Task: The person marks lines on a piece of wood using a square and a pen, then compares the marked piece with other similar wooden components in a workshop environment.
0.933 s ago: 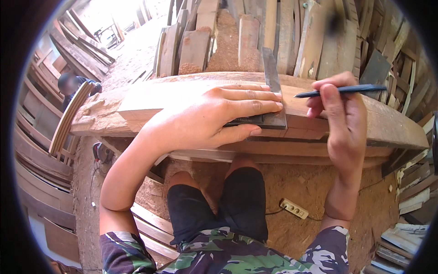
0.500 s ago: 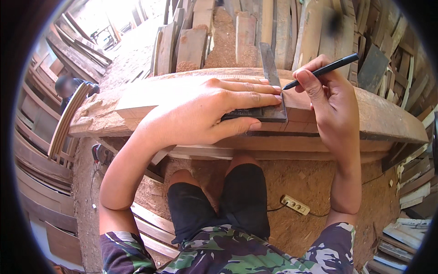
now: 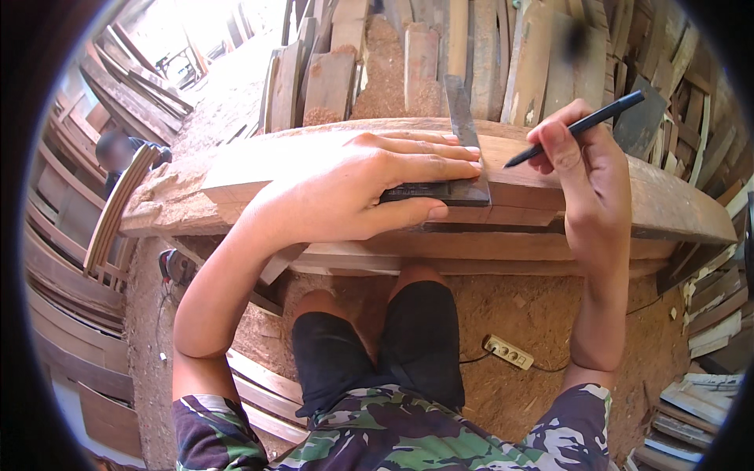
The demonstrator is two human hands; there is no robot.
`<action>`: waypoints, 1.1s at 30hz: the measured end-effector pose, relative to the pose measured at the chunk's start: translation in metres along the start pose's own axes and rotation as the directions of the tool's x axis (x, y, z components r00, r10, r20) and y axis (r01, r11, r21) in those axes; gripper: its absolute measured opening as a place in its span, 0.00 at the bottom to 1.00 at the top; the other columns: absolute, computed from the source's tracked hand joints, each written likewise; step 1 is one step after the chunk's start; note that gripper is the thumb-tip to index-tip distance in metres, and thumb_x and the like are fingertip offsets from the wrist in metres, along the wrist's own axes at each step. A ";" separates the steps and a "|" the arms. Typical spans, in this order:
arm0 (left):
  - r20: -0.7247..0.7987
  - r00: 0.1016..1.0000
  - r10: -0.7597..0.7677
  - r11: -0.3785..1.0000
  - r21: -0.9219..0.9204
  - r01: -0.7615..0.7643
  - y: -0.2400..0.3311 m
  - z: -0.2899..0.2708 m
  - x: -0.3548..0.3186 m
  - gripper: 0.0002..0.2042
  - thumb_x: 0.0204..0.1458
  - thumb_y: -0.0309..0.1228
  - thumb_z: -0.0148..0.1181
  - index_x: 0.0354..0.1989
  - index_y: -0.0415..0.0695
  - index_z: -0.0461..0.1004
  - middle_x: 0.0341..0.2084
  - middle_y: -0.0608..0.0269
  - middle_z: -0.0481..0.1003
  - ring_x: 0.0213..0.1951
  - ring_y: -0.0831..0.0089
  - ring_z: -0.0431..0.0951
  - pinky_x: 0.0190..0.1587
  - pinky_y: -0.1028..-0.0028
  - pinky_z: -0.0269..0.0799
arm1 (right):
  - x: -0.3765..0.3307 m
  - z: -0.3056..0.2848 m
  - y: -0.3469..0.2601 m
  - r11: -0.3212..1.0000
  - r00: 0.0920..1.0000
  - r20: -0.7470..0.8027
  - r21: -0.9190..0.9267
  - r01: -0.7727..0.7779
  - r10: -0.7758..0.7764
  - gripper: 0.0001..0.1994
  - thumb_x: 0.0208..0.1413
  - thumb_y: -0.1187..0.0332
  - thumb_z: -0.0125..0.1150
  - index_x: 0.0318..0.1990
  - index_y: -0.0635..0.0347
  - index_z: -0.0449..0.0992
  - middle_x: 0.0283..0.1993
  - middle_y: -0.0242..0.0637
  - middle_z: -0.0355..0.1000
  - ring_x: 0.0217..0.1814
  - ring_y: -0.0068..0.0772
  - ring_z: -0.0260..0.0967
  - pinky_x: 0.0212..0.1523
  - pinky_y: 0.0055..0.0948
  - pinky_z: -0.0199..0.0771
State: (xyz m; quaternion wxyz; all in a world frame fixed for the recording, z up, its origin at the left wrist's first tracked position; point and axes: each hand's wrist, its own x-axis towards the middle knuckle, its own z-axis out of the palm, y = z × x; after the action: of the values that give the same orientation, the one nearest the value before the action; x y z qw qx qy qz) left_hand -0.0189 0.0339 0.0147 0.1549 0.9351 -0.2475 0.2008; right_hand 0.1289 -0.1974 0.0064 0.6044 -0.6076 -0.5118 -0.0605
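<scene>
A metal try square (image 3: 460, 110) lies across a wooden workpiece (image 3: 518, 192), its blade pointing away from me. My left hand (image 3: 361, 180) presses it down, the fingers stretched flat over the blade and the thumb along the dark stock, which is partly hidden under the palm. To the right, my right hand (image 3: 585, 173) pinches a black pen-like marker (image 3: 601, 115). Its tip points down at the wood, a short way right of the blade; whether it touches the surface I cannot tell. Faint lines show on the workpiece's front face.
The workpiece rests on a thick, rough slab (image 3: 683, 196) serving as a bench. Beyond it, several planks (image 3: 330, 90) lean upright amid sawdust. A power strip (image 3: 508, 352) with cables lies on the floor at right. A power tool (image 3: 177, 267) and another person (image 3: 118, 153) are at left.
My right hand has moved right, drawing the marker's tip away from the blade's edge. My left hand stays on the try square, nearly still.
</scene>
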 end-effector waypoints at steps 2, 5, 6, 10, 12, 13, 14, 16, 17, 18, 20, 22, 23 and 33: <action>0.013 1.000 -0.024 1.000 0.001 0.024 0.001 0.002 -0.001 0.26 0.65 0.39 0.63 0.69 0.42 0.76 0.65 0.46 0.77 0.70 0.47 0.73 0.75 0.55 0.66 | 0.000 0.000 0.005 0.997 0.998 -0.013 0.049 -0.063 0.063 0.14 0.77 0.59 0.58 0.42 0.60 0.76 0.37 0.28 0.73 0.40 0.18 0.70 0.43 0.23 0.73; 0.022 0.999 -0.044 0.999 -0.007 0.045 0.003 0.005 -0.001 0.26 0.66 0.40 0.62 0.70 0.43 0.75 0.67 0.48 0.76 0.72 0.47 0.70 0.76 0.54 0.63 | -0.001 0.001 0.008 0.990 0.994 -0.042 0.106 -0.093 0.098 0.13 0.78 0.58 0.58 0.43 0.59 0.75 0.38 0.27 0.73 0.40 0.17 0.70 0.45 0.23 0.75; 0.023 0.999 -0.049 0.999 -0.011 0.050 0.003 0.006 0.000 0.26 0.66 0.40 0.62 0.71 0.43 0.74 0.67 0.49 0.76 0.72 0.47 0.70 0.77 0.54 0.62 | -0.001 0.001 0.009 0.988 0.994 -0.053 0.122 -0.093 0.100 0.13 0.78 0.58 0.58 0.44 0.59 0.75 0.38 0.27 0.73 0.40 0.16 0.70 0.45 0.23 0.75; 0.020 0.999 -0.038 0.999 -0.004 0.038 0.003 0.006 0.000 0.26 0.67 0.41 0.61 0.72 0.44 0.74 0.68 0.50 0.75 0.73 0.47 0.69 0.77 0.53 0.62 | -0.002 -0.005 0.014 0.996 0.998 -0.005 0.060 -0.061 0.062 0.13 0.79 0.59 0.54 0.45 0.58 0.75 0.41 0.26 0.74 0.40 0.12 0.72 0.46 0.20 0.81; -0.005 1.000 -0.021 1.000 -0.003 0.021 0.003 0.007 -0.001 0.26 0.67 0.42 0.61 0.72 0.44 0.74 0.68 0.50 0.75 0.73 0.47 0.69 0.77 0.53 0.62 | -0.002 -0.004 0.015 0.996 0.999 -0.004 0.070 -0.051 0.051 0.12 0.79 0.59 0.54 0.45 0.58 0.75 0.41 0.26 0.74 0.40 0.12 0.72 0.46 0.20 0.81; 0.007 0.999 -0.032 0.999 -0.001 0.032 0.003 0.007 -0.001 0.26 0.67 0.42 0.61 0.72 0.45 0.74 0.68 0.50 0.75 0.73 0.47 0.69 0.77 0.53 0.62 | -0.002 -0.004 0.015 0.996 0.998 -0.004 0.074 -0.056 0.057 0.12 0.79 0.59 0.55 0.45 0.58 0.75 0.41 0.26 0.74 0.40 0.12 0.72 0.46 0.20 0.81; 0.020 0.999 -0.043 0.999 0.000 0.043 0.003 0.006 0.000 0.26 0.67 0.42 0.61 0.71 0.45 0.74 0.68 0.50 0.75 0.73 0.47 0.69 0.77 0.53 0.62 | -0.002 -0.004 0.014 0.995 0.998 -0.004 0.077 -0.062 0.062 0.12 0.79 0.59 0.55 0.44 0.57 0.75 0.41 0.26 0.74 0.40 0.12 0.72 0.46 0.19 0.80; 0.029 0.998 -0.048 0.999 0.018 0.048 0.003 0.006 0.001 0.26 0.67 0.42 0.61 0.71 0.45 0.74 0.68 0.50 0.75 0.73 0.47 0.69 0.77 0.53 0.62 | -0.003 -0.003 0.014 0.995 0.998 -0.001 0.079 -0.064 0.064 0.12 0.79 0.59 0.55 0.44 0.57 0.75 0.41 0.26 0.74 0.40 0.13 0.72 0.46 0.19 0.79; 0.026 0.999 -0.042 0.999 0.033 0.041 0.003 0.007 0.001 0.26 0.68 0.42 0.61 0.71 0.45 0.74 0.68 0.50 0.75 0.73 0.47 0.70 0.77 0.53 0.62 | -0.003 -0.002 0.013 0.995 0.998 0.002 0.078 -0.060 0.060 0.12 0.79 0.59 0.55 0.44 0.57 0.75 0.41 0.26 0.74 0.41 0.13 0.72 0.46 0.19 0.78; 0.023 0.999 -0.036 0.998 0.048 0.035 0.002 0.007 0.001 0.26 0.68 0.41 0.61 0.71 0.45 0.74 0.68 0.50 0.76 0.72 0.47 0.70 0.77 0.52 0.62 | -0.003 -0.002 0.013 0.995 0.998 0.005 0.076 -0.057 0.057 0.13 0.78 0.59 0.55 0.44 0.58 0.75 0.41 0.26 0.74 0.41 0.13 0.72 0.46 0.19 0.77; 0.022 0.999 -0.040 0.998 0.041 0.039 0.003 0.007 0.001 0.25 0.68 0.41 0.60 0.71 0.46 0.74 0.67 0.50 0.76 0.72 0.47 0.70 0.76 0.52 0.63 | -0.003 -0.003 0.012 0.997 0.998 0.031 0.044 -0.064 0.063 0.12 0.78 0.60 0.56 0.44 0.58 0.76 0.41 0.26 0.75 0.41 0.14 0.72 0.46 0.18 0.75; 0.020 0.999 -0.040 0.998 0.046 0.039 0.004 0.006 0.002 0.25 0.68 0.41 0.60 0.71 0.46 0.75 0.67 0.50 0.76 0.72 0.47 0.70 0.76 0.52 0.63 | -0.003 -0.003 0.012 0.997 0.997 0.049 0.030 -0.065 0.064 0.12 0.77 0.60 0.58 0.45 0.59 0.77 0.41 0.27 0.75 0.41 0.14 0.71 0.46 0.18 0.73; 0.018 0.999 -0.037 0.998 0.055 0.036 0.004 0.006 0.002 0.25 0.68 0.41 0.60 0.71 0.46 0.75 0.67 0.50 0.76 0.72 0.47 0.71 0.76 0.52 0.63 | -0.002 -0.002 0.011 0.998 0.997 0.053 0.032 -0.063 0.061 0.11 0.77 0.61 0.58 0.45 0.59 0.77 0.41 0.27 0.76 0.41 0.15 0.71 0.46 0.18 0.72; 0.003 0.999 -0.050 0.997 0.054 0.049 0.005 0.008 0.001 0.24 0.67 0.40 0.61 0.70 0.46 0.76 0.66 0.50 0.77 0.71 0.48 0.72 0.75 0.53 0.64 | 0.000 0.001 0.008 0.995 0.992 0.073 -0.013 -0.097 0.098 0.10 0.75 0.63 0.61 0.46 0.60 0.80 0.42 0.26 0.77 0.44 0.16 0.73 0.48 0.21 0.71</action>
State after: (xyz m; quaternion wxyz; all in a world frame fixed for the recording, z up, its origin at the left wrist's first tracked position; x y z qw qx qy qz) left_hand -0.0184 0.0266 0.0087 0.1341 0.9452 -0.2191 0.2015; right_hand 0.1335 -0.1942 0.0010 0.5844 -0.6364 -0.5033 -0.0107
